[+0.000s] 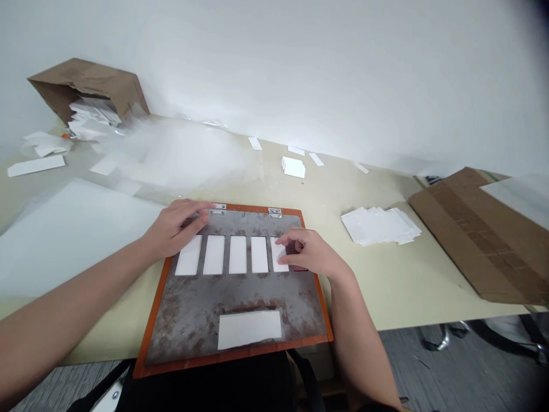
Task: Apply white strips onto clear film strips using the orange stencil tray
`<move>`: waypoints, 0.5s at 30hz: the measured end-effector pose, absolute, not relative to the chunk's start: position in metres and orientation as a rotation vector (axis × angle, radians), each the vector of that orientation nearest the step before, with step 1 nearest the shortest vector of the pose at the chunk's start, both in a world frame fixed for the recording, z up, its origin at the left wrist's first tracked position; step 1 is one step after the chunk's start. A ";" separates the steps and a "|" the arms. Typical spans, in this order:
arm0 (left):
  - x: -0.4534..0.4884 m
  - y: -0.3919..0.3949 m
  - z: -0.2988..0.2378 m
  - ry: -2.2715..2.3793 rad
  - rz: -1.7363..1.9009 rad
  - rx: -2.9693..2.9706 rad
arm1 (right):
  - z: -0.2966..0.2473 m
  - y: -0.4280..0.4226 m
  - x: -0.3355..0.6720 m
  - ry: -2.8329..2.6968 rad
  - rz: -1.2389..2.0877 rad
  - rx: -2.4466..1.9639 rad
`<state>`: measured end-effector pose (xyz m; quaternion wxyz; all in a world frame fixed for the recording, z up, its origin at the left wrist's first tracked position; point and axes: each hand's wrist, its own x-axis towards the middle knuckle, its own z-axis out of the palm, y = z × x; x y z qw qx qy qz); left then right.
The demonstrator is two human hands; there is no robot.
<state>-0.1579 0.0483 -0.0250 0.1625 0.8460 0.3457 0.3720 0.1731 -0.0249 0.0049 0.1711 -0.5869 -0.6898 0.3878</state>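
Observation:
A grey, stained metal plate point(193, 309) with an orange frame lies in front of me, with hinges point(275, 212) along its far edge. White cards point(214, 254) fill several of the rectangular slots in its row. My left hand point(180, 226) rests on the plate's far left corner, fingers stretched toward a hinge. On the right, my right hand point(306, 249) has thumb and index finger apart, their tips on a white card point(278, 264) in a slot. It partly covers the rightmost slot point(301, 269), which looks dark reddish. A larger white strip point(249, 330) lies near the plate's front edge.
A pile of white cards point(380, 225) lies right of the plate, before a cardboard box point(484, 240). A small stack point(294, 167) and loose slips sit toward the wall. At back left, an open box point(90, 71) holds white pieces beside clear plastic point(180, 151).

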 end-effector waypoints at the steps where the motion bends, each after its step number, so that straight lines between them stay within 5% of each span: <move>1: -0.158 0.048 -0.024 0.994 1.054 2.413 | 0.005 -0.025 0.173 -1.961 1.097 -1.665; 15: -0.159 0.049 -0.026 1.010 1.042 2.455 | 0.001 -0.018 0.176 -1.797 0.872 -1.543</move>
